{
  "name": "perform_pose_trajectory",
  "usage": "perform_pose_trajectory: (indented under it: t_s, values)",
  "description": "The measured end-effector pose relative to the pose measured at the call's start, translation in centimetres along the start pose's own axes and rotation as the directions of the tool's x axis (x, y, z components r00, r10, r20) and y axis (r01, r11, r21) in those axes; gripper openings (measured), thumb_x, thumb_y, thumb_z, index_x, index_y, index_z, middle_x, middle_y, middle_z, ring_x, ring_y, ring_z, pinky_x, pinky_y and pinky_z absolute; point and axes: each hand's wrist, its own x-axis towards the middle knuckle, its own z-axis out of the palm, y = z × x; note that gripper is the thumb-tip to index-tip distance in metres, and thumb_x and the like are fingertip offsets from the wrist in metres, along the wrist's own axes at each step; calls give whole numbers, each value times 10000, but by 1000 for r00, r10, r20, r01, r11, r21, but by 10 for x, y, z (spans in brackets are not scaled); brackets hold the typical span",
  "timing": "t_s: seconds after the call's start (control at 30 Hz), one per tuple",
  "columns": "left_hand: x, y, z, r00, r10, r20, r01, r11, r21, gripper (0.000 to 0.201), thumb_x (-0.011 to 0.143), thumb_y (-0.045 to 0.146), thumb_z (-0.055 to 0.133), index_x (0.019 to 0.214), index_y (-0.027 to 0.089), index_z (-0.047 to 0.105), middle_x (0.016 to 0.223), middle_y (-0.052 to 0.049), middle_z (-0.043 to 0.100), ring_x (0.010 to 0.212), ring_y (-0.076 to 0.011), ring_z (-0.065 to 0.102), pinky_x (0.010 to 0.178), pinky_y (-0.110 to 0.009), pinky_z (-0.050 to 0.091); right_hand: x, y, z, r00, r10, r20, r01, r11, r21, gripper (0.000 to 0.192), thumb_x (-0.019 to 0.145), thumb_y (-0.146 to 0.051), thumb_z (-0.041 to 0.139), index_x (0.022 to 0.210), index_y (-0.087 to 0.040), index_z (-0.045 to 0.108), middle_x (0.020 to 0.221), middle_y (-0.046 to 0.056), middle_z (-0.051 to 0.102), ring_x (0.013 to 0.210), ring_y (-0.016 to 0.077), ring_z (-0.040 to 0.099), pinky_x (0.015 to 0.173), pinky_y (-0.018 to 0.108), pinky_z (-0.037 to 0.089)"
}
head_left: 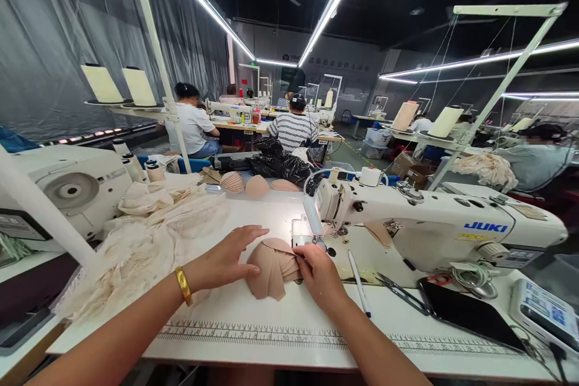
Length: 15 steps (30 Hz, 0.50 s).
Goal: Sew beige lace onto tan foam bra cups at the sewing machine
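One beige bra cup (271,268) lies mid-counter, just before the sewing machine (425,226) needle. Left hand (226,259), fingers spread flat, presses its left side. Right hand (319,274) pinches its right edge, grip closed. Cream fabric heap (145,235) toward counter's left edge; pen (359,282), scissors (402,292) right.

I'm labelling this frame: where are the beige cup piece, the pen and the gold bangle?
beige cup piece (271,271), head view, on its folded middle.
pen (359,282), head view, mid-barrel on the table.
gold bangle (183,285), head view, on the band at the left wrist.
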Motion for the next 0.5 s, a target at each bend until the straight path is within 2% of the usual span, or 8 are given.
perform_pose_trajectory:
  t_s: [0.13, 0.3, 0.37, 0.5]
  values:
    - [17, 0, -7, 994, 30, 101, -30, 1000, 1, 796, 803, 394, 787, 1534, 342, 477, 1604, -76, 487, 1479, -353, 423, 1066, -456, 541, 0, 0, 0, 995, -82, -60, 82, 997, -14, 241, 1022, -116, 469, 1043, -226, 682, 933, 63, 718, 874, 246, 619, 784, 374, 520]
    - [29, 7, -6, 984, -27, 176, 32, 999, -24, 726, 786, 328, 749, 1479, 313, 535, 1527, -52, 571, 1369, -318, 539, 1023, -404, 545, 2, -2, -1, 978, -179, -105, 178, 984, -15, 331, 970, -18, 450, 1038, -251, 675, 961, 43, 718, 898, 223, 620, 780, 332, 536]
    - [30, 8, -3, 984, -31, 175, 36, 999, -25, 654, 789, 337, 744, 1422, 289, 589, 1452, -60, 631, 1303, -321, 585, 1004, -411, 540, 2, -4, -1, 969, -213, -123, 214, 977, -8, 350, 956, -2, 448, 1053, -257, 666, 980, 43, 710, 910, 217, 618, 780, 320, 545]
    - [28, 10, 3, 997, 26, 73, -21, 998, -59, 536, 826, 376, 750, 1346, 294, 652, 1367, -69, 673, 1225, -322, 616, 964, -412, 536, 0, -14, -4, 950, -269, -157, 275, 961, 14, 331, 981, -28, 476, 1160, -274, 607, 1026, 56, 692, 937, 218, 616, 810, 344, 562]
